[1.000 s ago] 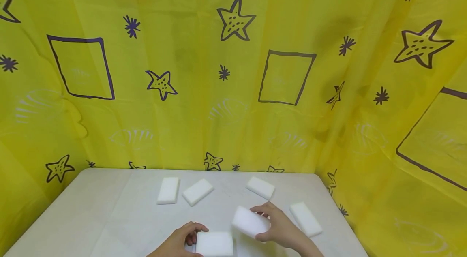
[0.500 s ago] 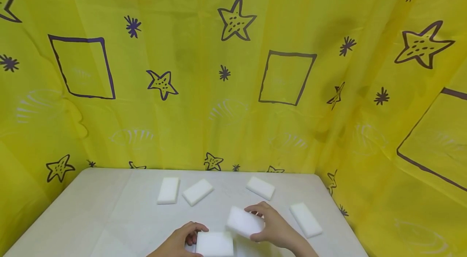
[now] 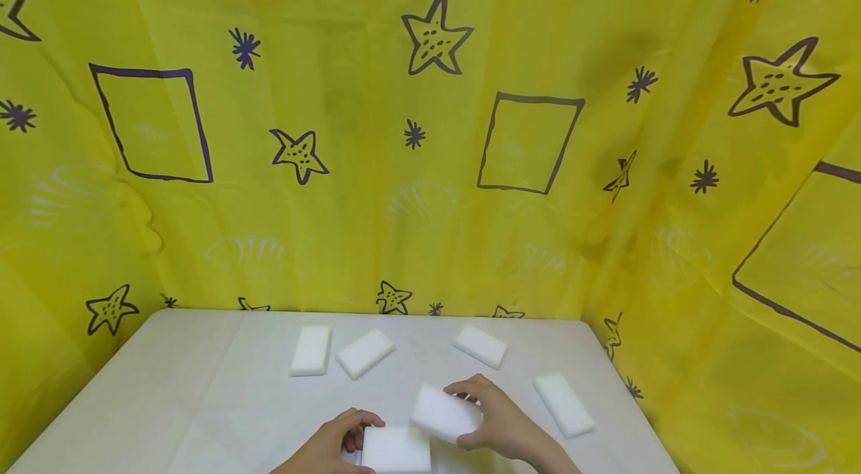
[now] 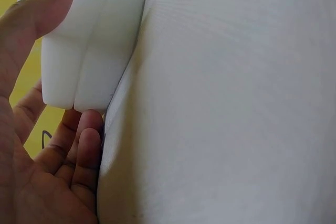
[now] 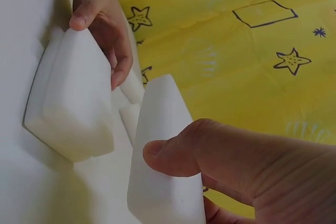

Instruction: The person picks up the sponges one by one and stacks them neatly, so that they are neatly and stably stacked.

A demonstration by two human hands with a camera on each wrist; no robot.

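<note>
Two white melamine sponges (image 3: pixel 397 451) lie stacked flat at the table's near edge, their seam showing in the left wrist view. My left hand (image 3: pixel 334 445) steadies this stack from its left side, thumb at the near edge and fingers at the far edge. Another white sponge (image 3: pixel 437 414) is pinched between the thumb and fingers of my right hand (image 3: pixel 498 422). It is tilted and raised off the table, just right of the stack, overlapping its corner in the head view. A gap separates it from the stacked sponges (image 5: pixel 79 95) in the right wrist view.
Farther back on the white table (image 3: pixel 202 384) lie two sponges at the left, one upright-angled sponge (image 3: pixel 311 351) and one slanted sponge (image 3: pixel 365 354). On the right are a back sponge (image 3: pixel 480 347) and a nearer sponge (image 3: pixel 564 405). A yellow patterned curtain (image 3: pixel 363 235) encloses the table.
My right hand has shifted left with its sponge, bringing it closer to the stack. The left hand, the stack and the other sponges stay in place.
</note>
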